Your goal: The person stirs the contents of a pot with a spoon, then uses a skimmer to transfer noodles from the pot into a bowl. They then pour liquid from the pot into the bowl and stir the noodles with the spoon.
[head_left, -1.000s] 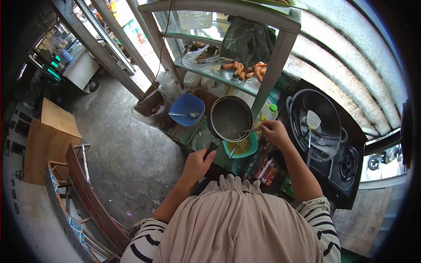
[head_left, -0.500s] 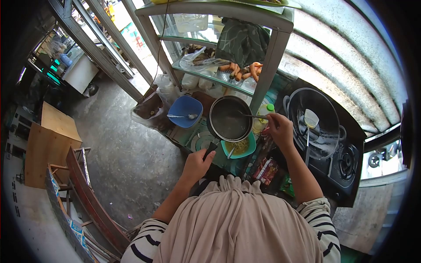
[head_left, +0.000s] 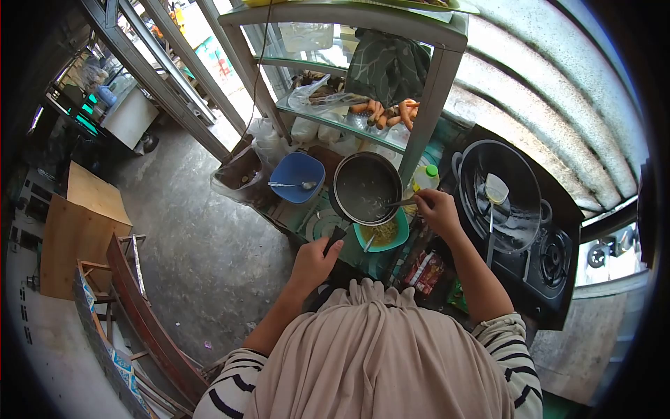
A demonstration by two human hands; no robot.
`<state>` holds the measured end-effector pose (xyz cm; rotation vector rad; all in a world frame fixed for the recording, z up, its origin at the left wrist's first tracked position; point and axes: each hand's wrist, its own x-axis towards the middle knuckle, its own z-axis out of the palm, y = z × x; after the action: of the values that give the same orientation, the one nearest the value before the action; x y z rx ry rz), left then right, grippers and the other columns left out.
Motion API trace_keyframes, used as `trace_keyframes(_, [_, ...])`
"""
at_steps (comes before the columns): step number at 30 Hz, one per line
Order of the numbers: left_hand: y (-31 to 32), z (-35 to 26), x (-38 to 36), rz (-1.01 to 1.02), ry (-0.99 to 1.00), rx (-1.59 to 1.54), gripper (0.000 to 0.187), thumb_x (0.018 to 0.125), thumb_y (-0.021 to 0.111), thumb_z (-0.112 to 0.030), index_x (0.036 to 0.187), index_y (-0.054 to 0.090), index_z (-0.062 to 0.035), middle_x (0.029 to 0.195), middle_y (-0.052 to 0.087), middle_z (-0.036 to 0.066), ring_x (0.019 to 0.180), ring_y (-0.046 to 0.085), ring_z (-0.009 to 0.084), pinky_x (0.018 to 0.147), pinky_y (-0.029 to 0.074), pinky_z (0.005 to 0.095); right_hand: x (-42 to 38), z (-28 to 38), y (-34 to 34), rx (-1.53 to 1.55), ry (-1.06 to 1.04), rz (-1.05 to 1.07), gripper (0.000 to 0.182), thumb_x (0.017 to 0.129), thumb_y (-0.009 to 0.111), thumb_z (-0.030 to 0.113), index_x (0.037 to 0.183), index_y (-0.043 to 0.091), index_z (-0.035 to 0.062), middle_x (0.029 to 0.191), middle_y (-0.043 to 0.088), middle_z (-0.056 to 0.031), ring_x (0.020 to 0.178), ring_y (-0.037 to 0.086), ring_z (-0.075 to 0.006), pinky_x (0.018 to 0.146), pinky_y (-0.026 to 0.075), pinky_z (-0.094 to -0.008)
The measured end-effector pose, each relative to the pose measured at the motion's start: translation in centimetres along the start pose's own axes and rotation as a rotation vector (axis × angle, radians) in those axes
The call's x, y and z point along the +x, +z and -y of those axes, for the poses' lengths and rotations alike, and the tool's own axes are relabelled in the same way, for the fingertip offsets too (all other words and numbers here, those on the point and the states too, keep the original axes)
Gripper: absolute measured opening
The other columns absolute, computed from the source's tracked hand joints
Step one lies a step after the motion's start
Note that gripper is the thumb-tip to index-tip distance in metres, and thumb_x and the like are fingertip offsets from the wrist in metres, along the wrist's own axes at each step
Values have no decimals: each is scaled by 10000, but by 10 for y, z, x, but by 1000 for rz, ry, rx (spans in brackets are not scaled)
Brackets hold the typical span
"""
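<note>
My left hand [head_left: 315,264] is closed round the black handle [head_left: 335,239] of a saucepan [head_left: 367,188] that holds greyish liquid with small bits in it. In my right hand [head_left: 437,209] is the handle of a metal utensil [head_left: 403,202], whose far end reaches into the pan at its right side. Just below the pan, partly under its rim, sits a turquoise bowl [head_left: 400,237] with yellowish food and a spoon. A blue bowl [head_left: 297,170] with a spoon across it stands left of the pan. Behind my right hand is a bottle with a green cap [head_left: 431,170].
At the right, a large wok [head_left: 516,230] with a ladle [head_left: 496,190] rests on a black stove [head_left: 553,269]. A glass-shelved cabinet [head_left: 424,105] with carrots rises behind the pan. Red packets [head_left: 426,272] lie near my right forearm. A wooden bench [head_left: 143,307] stands at the lower left.
My right hand has moved slightly down and left, and the utensil's end has shifted lower in the pan. More small bits show in the liquid. My left hand keeps its grip.
</note>
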<state>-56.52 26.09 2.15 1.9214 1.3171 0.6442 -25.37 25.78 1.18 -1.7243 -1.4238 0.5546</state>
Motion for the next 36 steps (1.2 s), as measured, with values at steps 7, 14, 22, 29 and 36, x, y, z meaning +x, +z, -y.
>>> trace_keyframes(7, [-4, -2, 1, 3, -2, 3, 397, 925, 589, -315, 757, 551, 42, 619, 537, 228, 549, 523, 384, 526, 409, 400, -1, -13, 2, 238, 182, 138, 205, 879, 619, 146, 950, 685, -35, 646, 622, -43, 554, 550, -100, 546, 435, -259])
trace_keyframes(14, [-4, -1, 2, 0, 8, -10, 395, 927, 589, -321, 762, 560, 37, 595, 534, 213, 518, 517, 357, 513, 405, 392, -2, -13, -5, 391, 255, 119, 207, 889, 613, 150, 902, 670, -48, 636, 593, -4, 535, 507, -56, 497, 390, -228])
trace_keyframes(22, [-2, 3, 2, -8, 32, -13, 389, 929, 588, -318, 769, 568, 36, 585, 528, 205, 506, 509, 342, 503, 400, 387, -1, -19, -17, 428, 325, 179, 188, 900, 613, 152, 953, 654, -24, 776, 689, -81, 590, 576, -69, 503, 393, -186])
trace_keyframes(29, [-1, 4, 3, -12, 33, -13, 416, 928, 588, -328, 737, 539, 39, 580, 502, 211, 497, 470, 343, 498, 381, 395, -5, -7, -28, 595, 397, 117, 172, 883, 617, 138, 884, 656, -30, 670, 612, -27, 550, 545, -68, 495, 422, -204])
trace_keyframes(36, [-2, 6, 4, -28, 26, -35, 431, 925, 591, -334, 736, 525, 48, 595, 484, 229, 503, 430, 346, 502, 368, 400, -11, -15, -46, 609, 345, 99, 146, 894, 618, 129, 866, 650, -10, 626, 570, 6, 499, 466, -51, 457, 337, -204])
